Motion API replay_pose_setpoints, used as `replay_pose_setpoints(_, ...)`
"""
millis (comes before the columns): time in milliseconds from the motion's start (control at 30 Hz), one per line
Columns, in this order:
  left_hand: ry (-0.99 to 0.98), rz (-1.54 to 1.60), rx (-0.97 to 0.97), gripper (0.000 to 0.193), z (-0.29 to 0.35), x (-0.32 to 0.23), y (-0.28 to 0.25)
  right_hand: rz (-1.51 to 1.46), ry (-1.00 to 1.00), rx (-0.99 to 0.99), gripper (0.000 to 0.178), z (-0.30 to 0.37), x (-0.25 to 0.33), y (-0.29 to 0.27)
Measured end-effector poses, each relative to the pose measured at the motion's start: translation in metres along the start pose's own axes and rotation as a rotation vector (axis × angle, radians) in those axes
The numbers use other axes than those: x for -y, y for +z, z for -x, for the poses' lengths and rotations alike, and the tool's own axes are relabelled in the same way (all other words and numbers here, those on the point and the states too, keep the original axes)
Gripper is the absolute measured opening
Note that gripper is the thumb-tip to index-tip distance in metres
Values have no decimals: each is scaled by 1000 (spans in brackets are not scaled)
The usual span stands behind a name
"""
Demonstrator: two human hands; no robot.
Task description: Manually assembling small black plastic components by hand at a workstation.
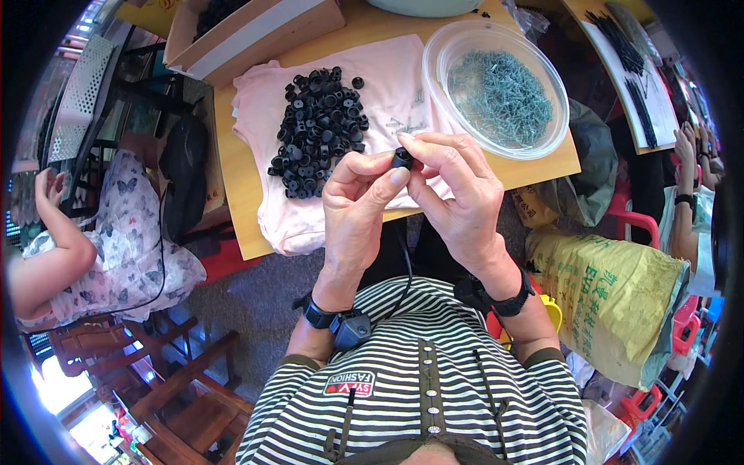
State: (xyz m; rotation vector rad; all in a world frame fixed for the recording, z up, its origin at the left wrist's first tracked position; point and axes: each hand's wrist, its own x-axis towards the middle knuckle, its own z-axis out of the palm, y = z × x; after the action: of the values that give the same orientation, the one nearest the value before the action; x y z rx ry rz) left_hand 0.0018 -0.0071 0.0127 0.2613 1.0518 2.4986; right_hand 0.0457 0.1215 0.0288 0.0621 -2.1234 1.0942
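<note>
**One small black part, pinched from both sides**

Black, rounded plastic part [401, 158] up off the tabletop [554, 164], in front of my chest, near edge of the pale pink cloth [387, 58] beyond it. Left fingers [360, 164] pinch it from one side, thumb and forefinger closed on it; right fingers [442, 157] close on it from the other, forefinger at its upper end. Neither side carries the part alone, as far as I can judge.

Step in hand, my reading: close fingertip work on a single piece, perhaps turning it or fitting something to it. The next move seems to call for one steady side and small, exact motion from the other; a piece this small could slip or twist.

Around it: heap of black plastic caps and rings [318, 136] on the cloth, left of my fingers. A few loose silvery screws [401, 126] lie just past my fingertips. Clear round plastic tub [436, 85] to the right, holding a mound of grey-blue metal screws [508, 97].

Hard to make out: the part's inside and underside, covered by my own fingertips. Cannot tell whether a screw sits in it. Brown cardboard box [186, 39] runs off the upper edge, so its contents show only partly.
</note>
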Motion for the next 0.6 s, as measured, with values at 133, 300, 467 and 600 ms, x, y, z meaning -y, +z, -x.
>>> replay_pose_setpoints(133,70,-59,21,14,-2,0,4,60,-45,43,37,-3,0,-4)
replay_pose_setpoints(300,62,16,-5,14,-3,8,3,116,-84,-30,33,0,-2,2)
replay_pose_setpoints(467,25,3,-6,18,0,11,-4,118,-88,-69,32,2,-1,2)
replay_pose_setpoints(600,0,-139,-36,37,-2,2,7,-85,99,-16,27,-14,-5,-9)
